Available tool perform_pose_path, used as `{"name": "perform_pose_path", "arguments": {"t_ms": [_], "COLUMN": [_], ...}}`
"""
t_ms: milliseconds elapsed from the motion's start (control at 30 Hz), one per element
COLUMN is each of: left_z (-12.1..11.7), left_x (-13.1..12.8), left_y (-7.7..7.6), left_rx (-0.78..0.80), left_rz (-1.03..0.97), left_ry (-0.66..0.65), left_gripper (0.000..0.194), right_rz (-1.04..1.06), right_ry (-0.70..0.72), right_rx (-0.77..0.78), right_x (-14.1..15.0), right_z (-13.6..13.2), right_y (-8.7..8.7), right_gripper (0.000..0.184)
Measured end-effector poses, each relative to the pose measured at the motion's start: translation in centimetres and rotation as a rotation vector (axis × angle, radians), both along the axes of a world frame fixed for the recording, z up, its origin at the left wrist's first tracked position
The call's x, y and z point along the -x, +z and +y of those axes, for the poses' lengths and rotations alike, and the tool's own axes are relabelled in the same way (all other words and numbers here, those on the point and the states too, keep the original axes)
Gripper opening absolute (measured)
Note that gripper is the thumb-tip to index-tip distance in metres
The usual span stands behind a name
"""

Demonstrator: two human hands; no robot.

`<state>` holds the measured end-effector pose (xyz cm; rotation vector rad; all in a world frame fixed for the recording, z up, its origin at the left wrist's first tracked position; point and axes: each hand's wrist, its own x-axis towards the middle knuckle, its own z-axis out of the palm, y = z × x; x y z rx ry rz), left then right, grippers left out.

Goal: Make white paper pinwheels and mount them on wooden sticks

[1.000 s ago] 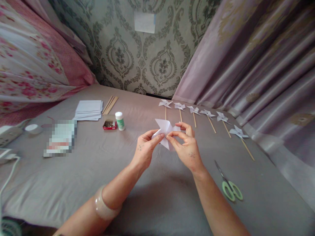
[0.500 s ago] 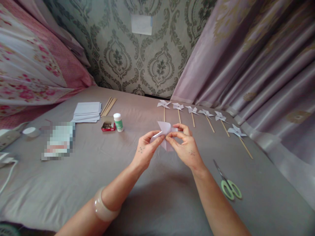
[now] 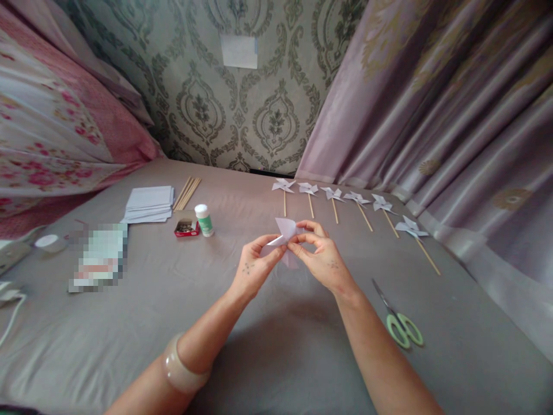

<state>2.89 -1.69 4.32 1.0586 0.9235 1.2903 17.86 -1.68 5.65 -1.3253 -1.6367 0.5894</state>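
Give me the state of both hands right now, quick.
Left hand: closed, pinching the folded paper near its middle.
Right hand: closed, fingertips pinching the same paper from the other side.

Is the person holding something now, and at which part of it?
Yes: a folded white paper. The left hand and right hand pinch it near its middle, fingertips close together.

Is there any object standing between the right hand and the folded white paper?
Nothing visible does: the right hand pinches the folded white paper beside the left hand. The scissors lie off to the right.
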Motion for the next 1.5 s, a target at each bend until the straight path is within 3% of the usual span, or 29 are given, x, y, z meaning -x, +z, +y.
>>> {"name": "perform_pose_path", "arguments": {"t_ms": [200,367,567,800,1000,1267,1500], "left_z": [0.1,0.1,0.1,0.4,0.6,1.0,1.2], "left_x": [0.1,0.2,0.2,0.6,0.8,0.8,0.9], "left_y": [-0.3,-0.5,0.0,-0.1,-0.4,-0.8,-1.0], "left_rx": [-0.032,-0.045,-0.040,-0.047,-0.033,-0.011,0.037], "left_rz": [0.056,0.099,0.088,0.150,0.183,0.174,0.165], "left_ry": [-0.019,-0.016,-0.032,-0.058,-0.094,-0.091,-0.097], "left_gripper": [0.028,0.029,0.027,0.032,0.033,0.032,0.034], "right_rz": [0.053,0.042,-0.015,-0.167,-0.192,-0.135,0.049], "right_ry": [0.023,0.013,-0.002,0.086,0.073,0.139,0.210], "right_rx": [0.045,-0.011,-0.022,-0.022,0.009,0.082,0.229], "right_x": [-0.1,-0.3,-0.4,-0.8,-0.8,-1.1,-1.0], "right_z": [0.2,0.3,0.4,0.5,0.4,1.0,1.2], "right_y": [-0.1,-0.3,-0.5,-0.5,-0.3,-0.8,-1.4], "right_gripper": [0.014,0.018,0.049,0.026,0.019,0.016,0.020]}}
